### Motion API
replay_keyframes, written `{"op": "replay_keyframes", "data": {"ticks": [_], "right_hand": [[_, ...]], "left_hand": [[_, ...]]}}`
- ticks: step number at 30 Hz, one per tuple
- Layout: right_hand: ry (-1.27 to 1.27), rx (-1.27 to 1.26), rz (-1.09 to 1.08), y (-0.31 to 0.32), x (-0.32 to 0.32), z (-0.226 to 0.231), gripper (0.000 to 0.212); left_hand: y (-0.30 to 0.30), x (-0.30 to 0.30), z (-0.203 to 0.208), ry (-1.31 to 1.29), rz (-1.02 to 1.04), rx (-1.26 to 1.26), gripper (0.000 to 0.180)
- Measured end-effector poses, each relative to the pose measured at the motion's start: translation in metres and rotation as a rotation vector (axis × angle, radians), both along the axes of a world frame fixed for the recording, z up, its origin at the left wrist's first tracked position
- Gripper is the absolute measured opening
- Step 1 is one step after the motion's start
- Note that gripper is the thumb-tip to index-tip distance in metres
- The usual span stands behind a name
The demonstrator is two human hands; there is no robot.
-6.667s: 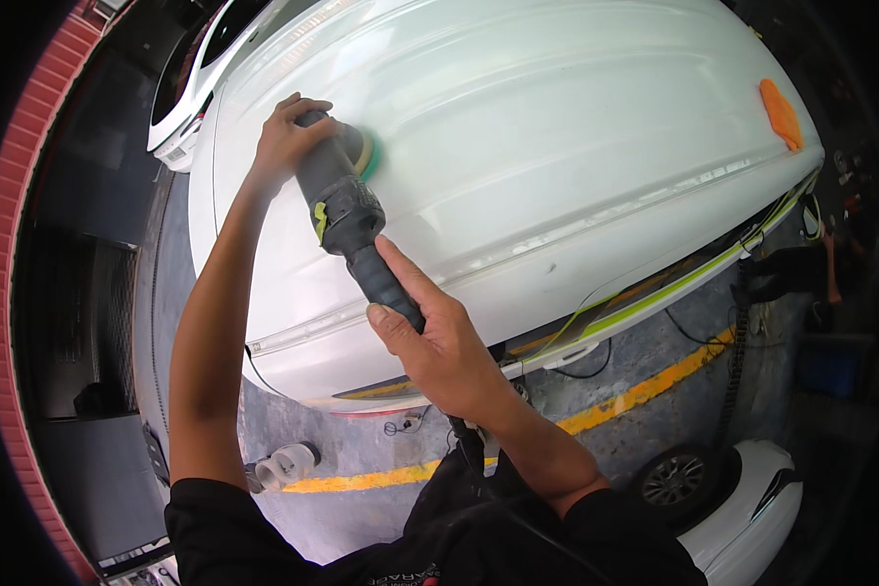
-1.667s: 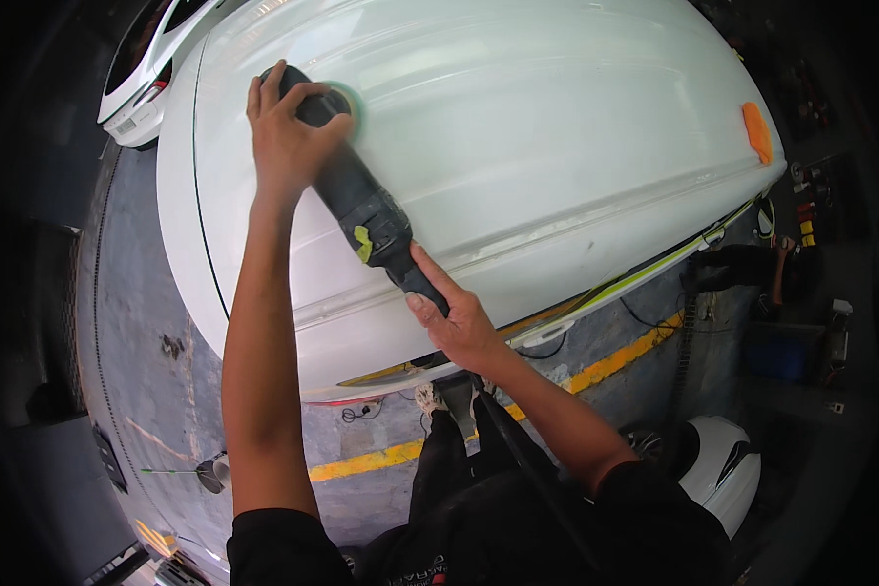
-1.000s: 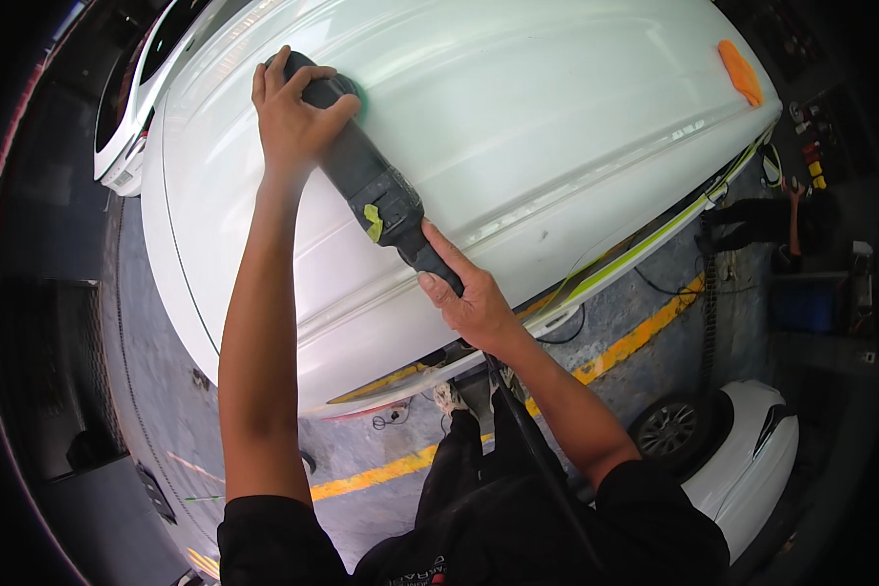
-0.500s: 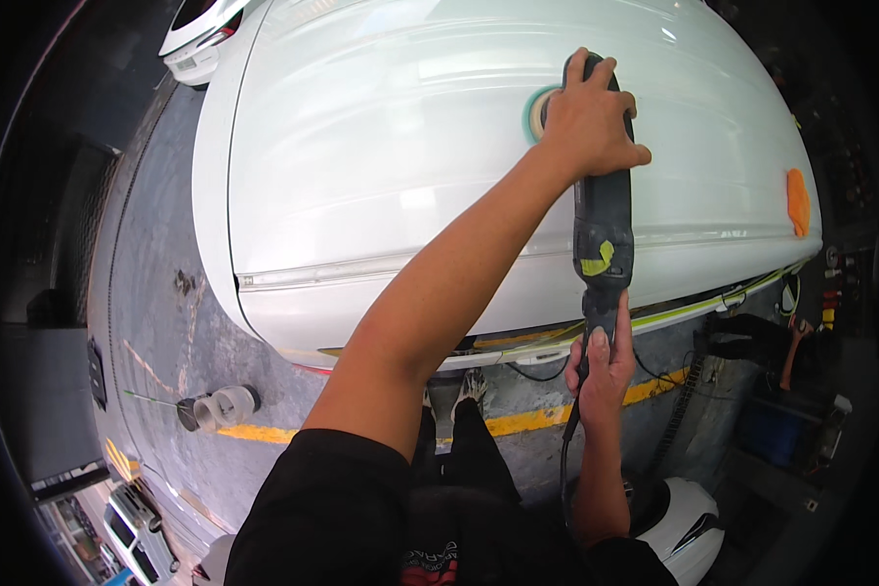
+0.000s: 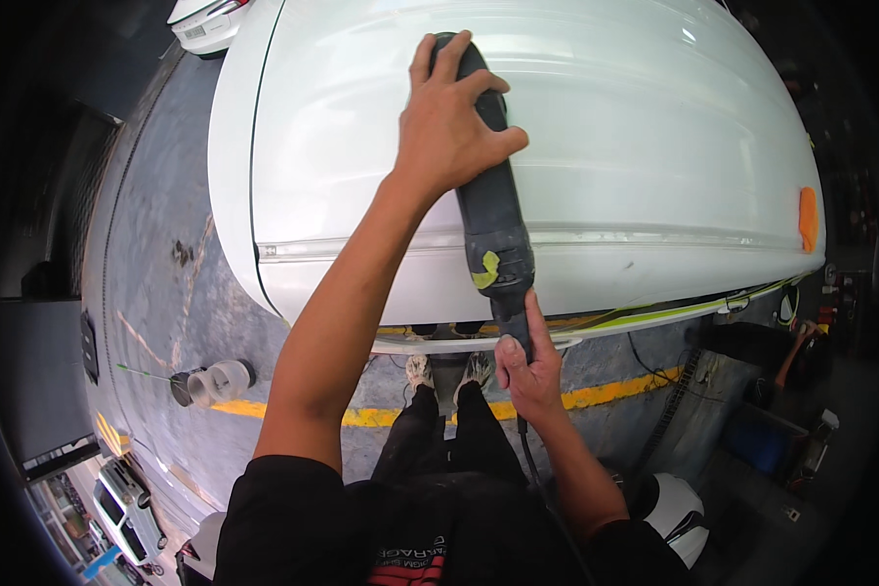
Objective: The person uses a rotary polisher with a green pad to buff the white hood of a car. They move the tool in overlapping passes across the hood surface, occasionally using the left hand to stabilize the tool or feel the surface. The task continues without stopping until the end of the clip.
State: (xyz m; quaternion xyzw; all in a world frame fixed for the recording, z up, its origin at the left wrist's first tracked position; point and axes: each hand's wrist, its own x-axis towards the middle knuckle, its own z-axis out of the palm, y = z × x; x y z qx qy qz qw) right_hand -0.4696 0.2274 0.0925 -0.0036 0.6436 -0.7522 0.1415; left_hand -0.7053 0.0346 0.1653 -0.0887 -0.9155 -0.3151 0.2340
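Observation:
A long dark grey car polisher [image 5: 493, 210] lies over a glossy white car roof [image 5: 361, 156], its head end pointing away from me. My left hand [image 5: 449, 122] is spread over the head, fingers curled round its far end and the thumb out to the right. My right hand [image 5: 532, 379] grips the slim rear handle near the roof's close edge. A scrap of yellow-green tape [image 5: 485, 271] sticks to the body. From the handle a black cord [image 5: 531, 459] runs down beside my right forearm. The polishing pad is hidden under the head and my left hand.
An orange cloth [image 5: 808, 220] lies at the roof's right end. Clear tubs [image 5: 220, 383] stand on the grey floor at left, near a yellow line [image 5: 371, 417]. Another white car [image 5: 679, 518] is behind at lower right. At far right another person's arm [image 5: 796, 352] shows.
Both hands have swept the polisher left across the roof, and it now tilts with its head further left. The pad's green edge, visible before, is out of sight. My view has shifted slightly.

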Motion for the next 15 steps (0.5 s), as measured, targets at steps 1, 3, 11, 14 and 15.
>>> {"op": "replay_keyframes", "data": {"ticks": [1, 3, 11, 14, 15], "right_hand": [[-0.029, 0.067, 0.042, -0.009, 0.001, -0.002, 0.073], [-0.024, 0.160, 0.125, -0.035, 0.001, -0.001, 0.070], [0.306, 0.191, 0.330, -0.134, -0.003, -0.021, 0.072], [0.378, 0.206, 0.272, -0.141, 0.004, -0.020, 0.072], [0.347, 0.229, 0.285, -0.139, 0.006, -0.018, 0.072]], "left_hand": [[-0.019, 0.005, -0.002, 0.031, 0.013, -0.012, 0.048], [-0.059, 0.017, -0.006, 0.037, 0.051, -0.015, 0.048], [-0.202, 0.072, -0.012, 0.004, 0.269, -0.107, 0.049], [-0.212, 0.080, -0.015, -0.014, 0.277, -0.107, 0.050], [-0.207, 0.081, -0.014, -0.010, 0.269, -0.109, 0.050]]}}
